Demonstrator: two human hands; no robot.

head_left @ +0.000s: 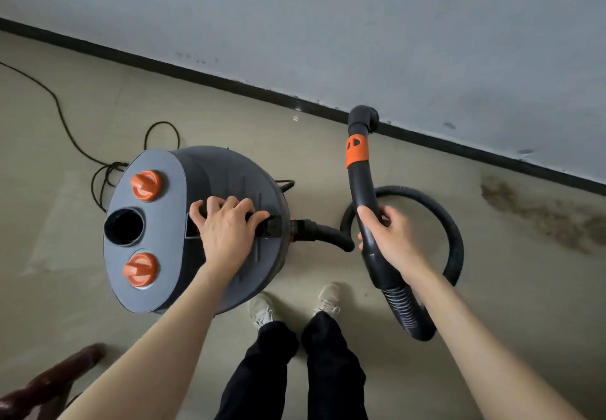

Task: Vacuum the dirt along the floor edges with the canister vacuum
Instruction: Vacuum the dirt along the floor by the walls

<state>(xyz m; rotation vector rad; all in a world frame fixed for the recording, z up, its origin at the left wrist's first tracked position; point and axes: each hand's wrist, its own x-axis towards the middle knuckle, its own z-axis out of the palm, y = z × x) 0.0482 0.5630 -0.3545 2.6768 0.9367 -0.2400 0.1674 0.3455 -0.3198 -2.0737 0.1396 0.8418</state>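
Note:
A dark grey canister vacuum [223, 173] with two orange knobs and a round port on its flat top stands on the floor at centre left. My left hand [224, 227] grips the carry handle on its lid. My right hand [392, 240] holds the black curved wand handle [360, 190], which has an orange collar. The wand's far end [364, 117] reaches the black baseboard. A ribbed black hose [455, 242] loops from the canister's side round behind my right hand. A brownish patch of dirt [537, 213] lies on the floor along the wall, to the right of the wand.
A grey wall [360, 26] with a black baseboard [164, 63] runs diagonally across the top. The black power cord [65, 124] snakes over the beige floor at left. My two feet in white shoes [262, 309] stand below the canister. A dark wooden piece [49, 383] shows at bottom left.

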